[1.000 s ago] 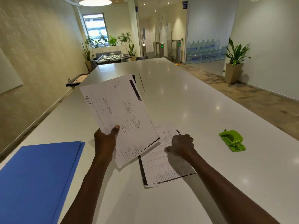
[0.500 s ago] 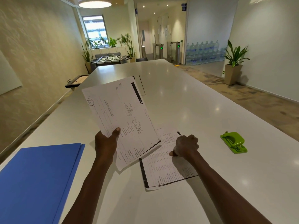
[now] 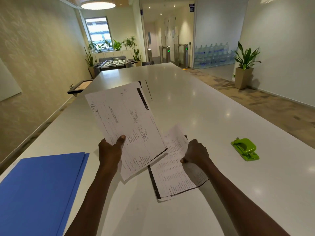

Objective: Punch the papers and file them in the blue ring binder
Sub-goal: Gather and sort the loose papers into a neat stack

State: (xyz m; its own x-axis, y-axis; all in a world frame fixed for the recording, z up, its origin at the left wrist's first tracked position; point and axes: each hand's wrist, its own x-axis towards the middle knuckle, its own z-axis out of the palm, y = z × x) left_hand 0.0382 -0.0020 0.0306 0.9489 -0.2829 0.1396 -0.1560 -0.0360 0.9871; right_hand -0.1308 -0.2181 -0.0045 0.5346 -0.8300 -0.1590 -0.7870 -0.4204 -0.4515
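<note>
My left hand [image 3: 110, 153] holds a small stack of printed papers [image 3: 126, 120] tilted up above the white table, thumb on the front sheet. My right hand [image 3: 196, 153] is closed on the far edge of another printed sheet [image 3: 172, 181] and has that edge raised off the table, while the sheet's near part still lies flat. A closed blue ring binder [image 3: 37, 189] lies flat at the near left. A green hole punch [image 3: 245, 149] sits on the table to the right, well apart from both hands.
The long white table [image 3: 187, 103] stretches ahead, its left edge close to a wall and its right edge beside a carpeted walkway. A potted plant [image 3: 244, 65] stands by the right wall. A foosball table and more plants stand at the far end.
My right hand has closed on the lower sheet and lifted its far edge off the table. My left hand keeps its stack up in nearly the same place.
</note>
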